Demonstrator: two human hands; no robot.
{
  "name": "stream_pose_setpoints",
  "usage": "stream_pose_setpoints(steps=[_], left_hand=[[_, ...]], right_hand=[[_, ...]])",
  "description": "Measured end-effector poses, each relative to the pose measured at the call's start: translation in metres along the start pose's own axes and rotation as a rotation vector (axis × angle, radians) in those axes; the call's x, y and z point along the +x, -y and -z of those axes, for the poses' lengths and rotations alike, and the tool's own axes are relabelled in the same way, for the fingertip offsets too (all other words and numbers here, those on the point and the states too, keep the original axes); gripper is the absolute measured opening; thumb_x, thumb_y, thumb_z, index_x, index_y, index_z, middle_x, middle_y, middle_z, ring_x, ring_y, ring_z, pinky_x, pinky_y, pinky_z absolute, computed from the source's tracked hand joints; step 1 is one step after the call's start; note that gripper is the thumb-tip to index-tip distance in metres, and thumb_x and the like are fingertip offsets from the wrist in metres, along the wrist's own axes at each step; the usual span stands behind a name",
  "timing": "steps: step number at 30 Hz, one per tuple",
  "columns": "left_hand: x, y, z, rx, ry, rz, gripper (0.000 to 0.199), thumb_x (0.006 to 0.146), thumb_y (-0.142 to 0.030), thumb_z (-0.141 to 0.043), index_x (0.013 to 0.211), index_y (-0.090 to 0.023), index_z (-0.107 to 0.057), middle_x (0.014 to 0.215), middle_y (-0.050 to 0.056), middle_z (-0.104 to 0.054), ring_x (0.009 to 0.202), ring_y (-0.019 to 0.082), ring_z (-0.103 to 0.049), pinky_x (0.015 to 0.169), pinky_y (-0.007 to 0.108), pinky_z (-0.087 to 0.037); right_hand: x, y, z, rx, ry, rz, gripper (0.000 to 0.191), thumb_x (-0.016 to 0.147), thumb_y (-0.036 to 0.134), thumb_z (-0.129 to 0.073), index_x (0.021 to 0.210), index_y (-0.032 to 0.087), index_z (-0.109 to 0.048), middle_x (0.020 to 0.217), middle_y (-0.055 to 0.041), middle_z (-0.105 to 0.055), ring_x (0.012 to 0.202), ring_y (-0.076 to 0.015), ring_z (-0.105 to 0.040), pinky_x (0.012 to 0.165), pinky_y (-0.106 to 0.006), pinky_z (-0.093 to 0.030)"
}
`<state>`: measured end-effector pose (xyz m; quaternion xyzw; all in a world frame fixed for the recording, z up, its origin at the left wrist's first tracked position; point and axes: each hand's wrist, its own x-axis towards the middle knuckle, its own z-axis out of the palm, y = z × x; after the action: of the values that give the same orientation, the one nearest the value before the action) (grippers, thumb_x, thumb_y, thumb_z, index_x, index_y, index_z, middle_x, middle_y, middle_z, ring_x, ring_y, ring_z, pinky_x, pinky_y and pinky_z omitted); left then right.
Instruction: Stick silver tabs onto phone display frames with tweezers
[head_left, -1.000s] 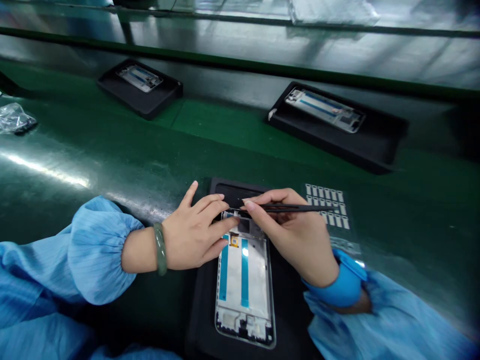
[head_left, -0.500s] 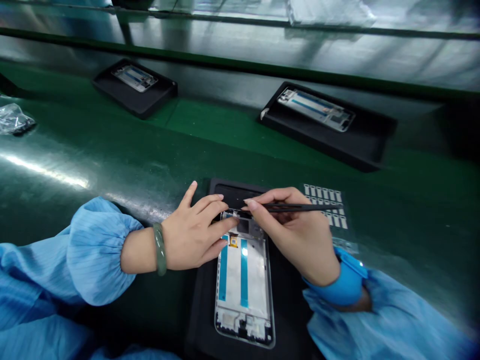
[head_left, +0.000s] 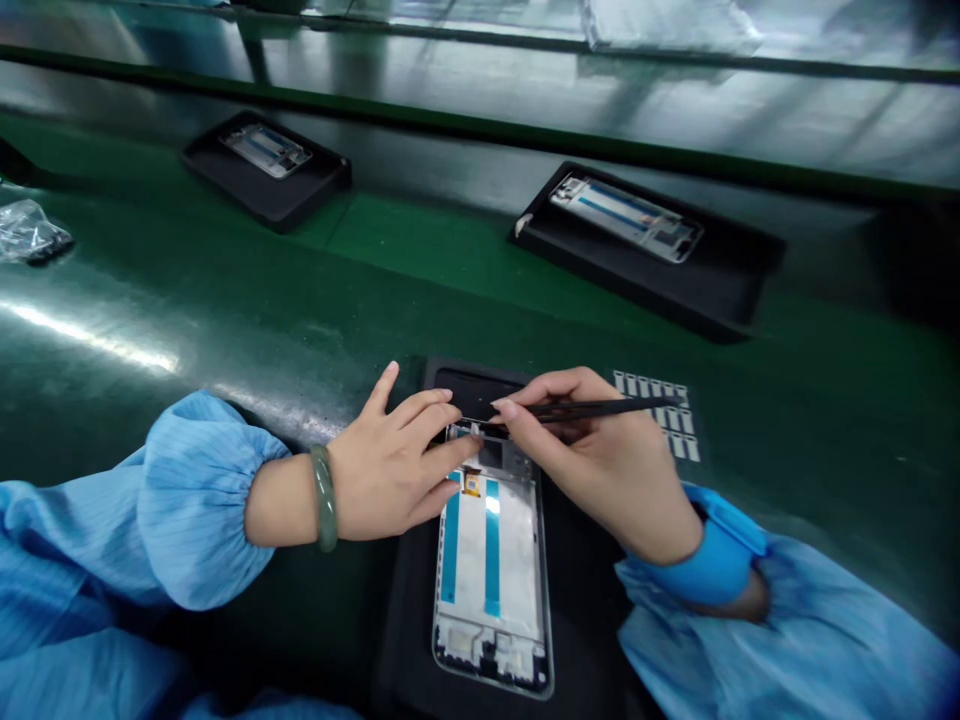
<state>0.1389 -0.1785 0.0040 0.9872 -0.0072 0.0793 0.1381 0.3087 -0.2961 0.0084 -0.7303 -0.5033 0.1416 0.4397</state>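
A phone frame (head_left: 514, 560) with two blue strips and a small orange flex piece lies on a black foam tray (head_left: 581, 620) in front of me. My left hand (head_left: 397, 460) rests over its upper left edge, fingers spread, with fingertips touching the frame's top part. In my right hand (head_left: 600, 450) is a pair of black tweezers (head_left: 592, 409), pinched between thumb and fingers. The tweezers' tips point left at the frame's top end; my fingers partly hide them. What the tips touch is too small to tell.
A sheet of small white stickers (head_left: 679, 420) lies right of the tray, partly behind my right hand. Farther back, a left black tray (head_left: 262, 195) and a right black tray (head_left: 637, 270) each hold another phone frame. A clear plastic bag (head_left: 30, 232) sits at far left.
My right wrist has shifted slightly right and the tweezers' rear end has tipped up a little. My left hand stays in nearly the same place on the frame.
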Motion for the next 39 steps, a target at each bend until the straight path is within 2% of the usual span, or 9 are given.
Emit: stream_pose_setpoints(steps=[4,10,16,23,31,34,39], left_hand=[[0.001,0.000,-0.001,0.003,-0.006,-0.004,0.035,0.093,-0.030,-0.040,0.124,-0.017,-0.050,0.123,0.013,-0.052,0.127,0.029,-0.039,0.106,0.067,-0.017],[0.000,0.001,-0.002,0.009,-0.013,-0.006,0.036,0.092,-0.031,-0.040,0.125,-0.018,-0.049,0.124,0.013,-0.052,0.128,0.028,-0.038,0.106,0.067,-0.016],[-0.001,0.001,-0.003,0.018,-0.030,-0.010,0.036,0.093,-0.031,-0.039,0.124,-0.017,-0.050,0.122,0.013,-0.053,0.127,0.029,-0.039,0.106,0.067,-0.017],[0.000,0.000,-0.003,0.024,-0.030,-0.009,0.036,0.093,-0.030,-0.039,0.125,-0.017,-0.049,0.122,0.013,-0.053,0.127,0.029,-0.039,0.105,0.068,-0.018],[0.000,-0.001,-0.001,0.014,-0.013,-0.006,0.035,0.093,-0.030,-0.040,0.124,-0.017,-0.050,0.123,0.013,-0.052,0.127,0.028,-0.039,0.106,0.067,-0.017],[-0.001,-0.001,-0.001,0.017,-0.021,-0.006,0.036,0.092,-0.030,-0.041,0.124,-0.017,-0.049,0.122,0.013,-0.053,0.127,0.029,-0.040,0.105,0.068,-0.018],[-0.001,0.000,-0.001,0.017,-0.034,-0.015,0.035,0.093,-0.030,-0.040,0.123,-0.016,-0.050,0.121,0.013,-0.054,0.127,0.029,-0.040,0.104,0.068,-0.020]], right_hand=[[0.002,0.001,0.001,-0.036,0.017,0.045,0.008,0.083,0.023,-0.063,0.083,0.021,-0.055,0.071,0.0030,-0.060,0.054,-0.0100,-0.059,0.047,-0.018,-0.047],[0.006,0.005,0.002,-0.059,0.029,0.034,0.006,0.083,0.023,-0.061,0.082,0.021,-0.055,0.070,0.0020,-0.060,0.052,-0.0108,-0.059,0.045,-0.019,-0.047],[0.006,0.007,0.004,-0.091,0.073,0.105,0.003,0.084,0.020,-0.058,0.084,0.020,-0.055,0.074,0.0015,-0.063,0.062,-0.0117,-0.062,0.055,-0.020,-0.051],[0.001,0.008,0.000,-0.147,0.024,0.147,0.006,0.083,0.016,-0.059,0.085,0.020,-0.055,0.075,0.0025,-0.061,0.063,-0.0117,-0.062,0.057,-0.021,-0.051],[-0.001,0.002,-0.003,-0.064,-0.025,0.039,0.008,0.084,0.024,-0.062,0.083,0.021,-0.055,0.072,0.0025,-0.061,0.058,-0.0122,-0.062,0.051,-0.021,-0.050],[0.001,0.006,-0.002,-0.105,0.001,0.087,0.004,0.084,0.021,-0.059,0.084,0.021,-0.054,0.073,0.0020,-0.061,0.061,-0.0128,-0.062,0.053,-0.022,-0.050],[0.002,0.013,0.001,-0.183,0.118,0.177,0.006,0.083,0.016,-0.054,0.084,0.021,-0.054,0.078,0.0001,-0.062,0.068,-0.0163,-0.063,0.062,-0.028,-0.050]])
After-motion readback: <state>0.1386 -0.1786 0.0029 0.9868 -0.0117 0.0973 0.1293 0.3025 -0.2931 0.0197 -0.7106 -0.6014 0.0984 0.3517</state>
